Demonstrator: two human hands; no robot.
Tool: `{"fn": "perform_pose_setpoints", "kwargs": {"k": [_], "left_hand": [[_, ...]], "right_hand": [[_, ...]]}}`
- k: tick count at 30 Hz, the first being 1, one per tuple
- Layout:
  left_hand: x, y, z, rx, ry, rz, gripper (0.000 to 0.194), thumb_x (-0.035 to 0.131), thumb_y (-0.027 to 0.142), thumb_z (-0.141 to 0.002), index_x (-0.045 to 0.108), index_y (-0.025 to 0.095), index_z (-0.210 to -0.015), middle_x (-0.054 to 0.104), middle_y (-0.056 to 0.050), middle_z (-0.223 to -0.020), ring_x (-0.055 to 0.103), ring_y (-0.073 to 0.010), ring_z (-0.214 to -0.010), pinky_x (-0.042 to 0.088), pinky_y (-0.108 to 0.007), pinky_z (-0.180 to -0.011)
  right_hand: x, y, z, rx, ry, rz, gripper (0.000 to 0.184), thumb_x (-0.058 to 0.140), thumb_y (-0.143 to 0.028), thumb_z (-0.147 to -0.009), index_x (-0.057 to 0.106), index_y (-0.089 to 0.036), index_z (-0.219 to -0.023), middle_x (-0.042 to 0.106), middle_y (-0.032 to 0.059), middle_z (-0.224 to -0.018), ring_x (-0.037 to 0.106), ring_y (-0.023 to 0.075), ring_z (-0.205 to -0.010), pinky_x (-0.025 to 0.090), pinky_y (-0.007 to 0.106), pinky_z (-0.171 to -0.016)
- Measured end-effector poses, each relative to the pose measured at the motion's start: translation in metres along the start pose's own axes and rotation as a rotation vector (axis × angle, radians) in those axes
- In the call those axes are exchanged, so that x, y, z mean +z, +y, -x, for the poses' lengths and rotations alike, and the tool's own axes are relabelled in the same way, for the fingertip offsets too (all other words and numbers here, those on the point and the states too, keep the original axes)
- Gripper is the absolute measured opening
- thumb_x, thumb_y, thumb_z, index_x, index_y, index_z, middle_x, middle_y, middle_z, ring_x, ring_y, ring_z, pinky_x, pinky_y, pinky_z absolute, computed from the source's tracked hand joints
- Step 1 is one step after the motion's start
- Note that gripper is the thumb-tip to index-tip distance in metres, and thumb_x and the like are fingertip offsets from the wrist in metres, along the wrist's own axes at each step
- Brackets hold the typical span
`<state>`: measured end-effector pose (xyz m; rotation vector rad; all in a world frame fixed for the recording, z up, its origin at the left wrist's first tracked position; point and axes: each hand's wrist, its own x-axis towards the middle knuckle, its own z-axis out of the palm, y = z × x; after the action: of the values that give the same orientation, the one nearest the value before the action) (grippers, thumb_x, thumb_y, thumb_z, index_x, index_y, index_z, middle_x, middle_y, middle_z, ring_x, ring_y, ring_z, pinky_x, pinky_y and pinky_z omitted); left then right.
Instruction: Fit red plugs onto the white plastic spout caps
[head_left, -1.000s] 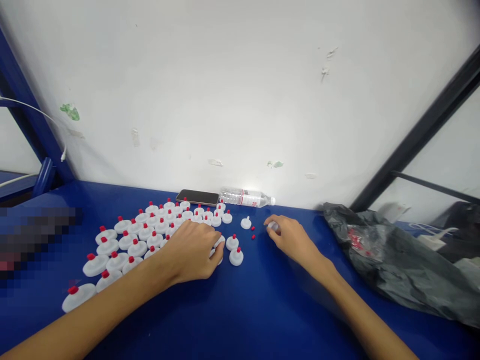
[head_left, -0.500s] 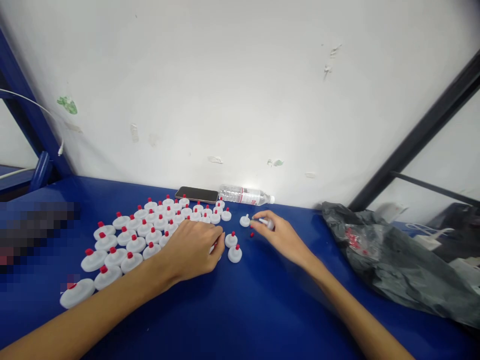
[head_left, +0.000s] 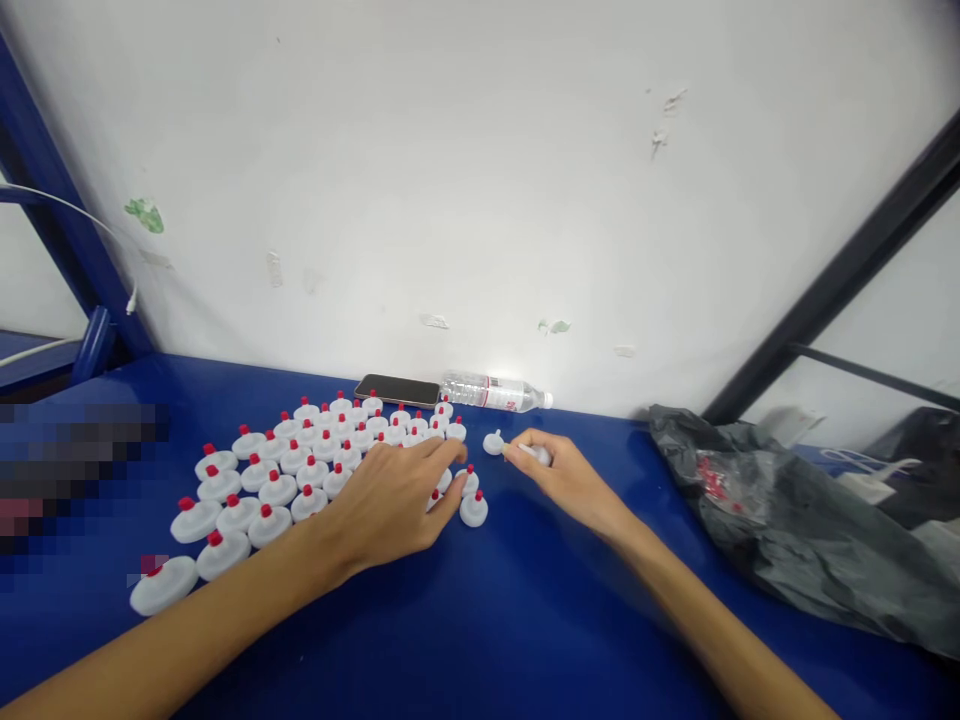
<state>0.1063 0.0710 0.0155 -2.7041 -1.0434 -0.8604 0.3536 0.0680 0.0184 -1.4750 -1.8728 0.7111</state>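
My left hand (head_left: 397, 490) reaches over the right side of a group of white round caps with red tips (head_left: 277, 488). Its thumb and fingers are apart, with a white cap (head_left: 444, 482) standing in the gap between them. Two more red-tipped caps, the nearer one a white cap (head_left: 473, 510), stand just right of the thumb. My right hand (head_left: 555, 465) is closed on a white spouted cap (head_left: 537, 453), partly hidden by the fingers. A white cap with a bare spout (head_left: 493, 442) stands just left of its fingertips.
A phone (head_left: 397, 390) and a clear plastic bottle (head_left: 495, 391) lie along the wall. At right, a dark plastic bag (head_left: 810, 540) has a small clear bag of red pieces (head_left: 724, 482) on it. A dark metal bar (head_left: 832, 240) slants up on the right.
My left hand's fingers have spread from a pinch, uncovering caps beneath them. The loose red tip beside my right hand is no longer visible. The view has shifted slightly.
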Motion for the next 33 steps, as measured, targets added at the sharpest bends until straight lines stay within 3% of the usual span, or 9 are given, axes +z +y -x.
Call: {"fn": "perform_pose_setpoints", "kwargs": {"k": [3,10,14,19,22,25,29,33], "left_hand": [[0.001,0.005,0.001,0.086,0.081,0.01,0.023,0.056,0.033,-0.099,0.056,0.023,-0.12,0.071,-0.001,-0.101,0.065,-0.016,-0.064,0.034,-0.027,-0.05],[0.009,0.013,0.006,0.148,0.203,0.148,0.009,0.056,0.028,-0.101,0.06,0.02,-0.102,0.067,0.002,-0.088,0.057,-0.0089,-0.054,0.034,-0.022,-0.045],[0.011,0.013,0.007,0.105,0.223,0.271,0.011,0.056,0.02,-0.1,0.062,0.02,-0.09,0.065,0.003,-0.083,0.059,-0.0079,-0.059,0.038,-0.019,-0.048],[0.008,0.014,0.006,0.012,0.176,0.333,0.01,0.057,0.022,-0.099,0.062,0.02,-0.091,0.065,0.002,-0.086,0.059,-0.0084,-0.061,0.042,-0.021,-0.053],[0.006,0.011,0.004,-0.053,0.167,0.308,0.011,0.056,0.026,-0.1,0.065,0.021,-0.097,0.067,0.001,-0.089,0.06,-0.0107,-0.065,0.043,-0.024,-0.056],[0.005,0.006,0.0,-0.116,0.171,0.333,0.012,0.057,0.027,-0.099,0.067,0.021,-0.095,0.07,0.001,-0.087,0.063,-0.0123,-0.069,0.045,-0.025,-0.06],[0.004,0.001,-0.004,-0.218,0.18,0.402,0.007,0.066,0.027,-0.094,0.071,0.022,-0.094,0.075,0.002,-0.087,0.066,-0.011,-0.064,0.045,-0.023,-0.056],[0.003,0.0,-0.004,-0.235,0.177,0.421,0.004,0.07,0.024,-0.092,0.073,0.021,-0.09,0.076,0.003,-0.084,0.068,-0.0117,-0.066,0.044,-0.021,-0.053]], "right_hand": [[0.0,-0.02,0.009,-0.021,-0.09,-0.263,0.04,0.064,-0.059,-0.09,0.066,-0.02,-0.085,0.052,-0.0036,-0.07,0.037,0.0097,-0.056,0.029,0.025,-0.053],[0.021,-0.033,0.021,0.029,-0.248,-0.537,0.044,0.075,-0.059,-0.083,0.059,-0.018,-0.077,0.044,-0.0068,-0.06,0.031,0.008,-0.054,0.022,0.024,-0.049],[0.023,-0.031,0.02,0.048,-0.186,-0.524,0.045,0.083,-0.055,-0.075,0.059,-0.018,-0.075,0.048,-0.006,-0.062,0.033,0.008,-0.056,0.023,0.023,-0.049],[0.016,-0.035,0.02,0.036,-0.239,-0.551,0.034,0.076,-0.051,-0.085,0.066,-0.018,-0.09,0.054,-0.0042,-0.073,0.04,0.0072,-0.058,0.034,0.021,-0.053],[0.012,-0.033,0.019,0.008,-0.248,-0.599,0.037,0.074,-0.044,-0.089,0.067,-0.023,-0.118,0.064,0.0008,-0.1,0.06,0.0105,-0.076,0.051,0.026,-0.074],[0.01,-0.028,0.017,-0.03,-0.165,-0.558,0.048,0.073,-0.04,-0.09,0.06,-0.028,-0.134,0.065,0.0048,-0.124,0.068,0.0177,-0.1,0.053,0.034,-0.092],[0.011,-0.026,0.017,-0.065,-0.063,-0.388,0.043,0.072,-0.042,-0.091,0.063,-0.029,-0.131,0.072,0.005,-0.117,0.069,0.0224,-0.103,0.056,0.038,-0.087],[0.014,-0.029,0.019,-0.107,-0.072,-0.304,0.036,0.073,-0.04,-0.09,0.071,-0.028,-0.124,0.073,0.005,-0.113,0.069,0.0225,-0.101,0.057,0.038,-0.086]]}}
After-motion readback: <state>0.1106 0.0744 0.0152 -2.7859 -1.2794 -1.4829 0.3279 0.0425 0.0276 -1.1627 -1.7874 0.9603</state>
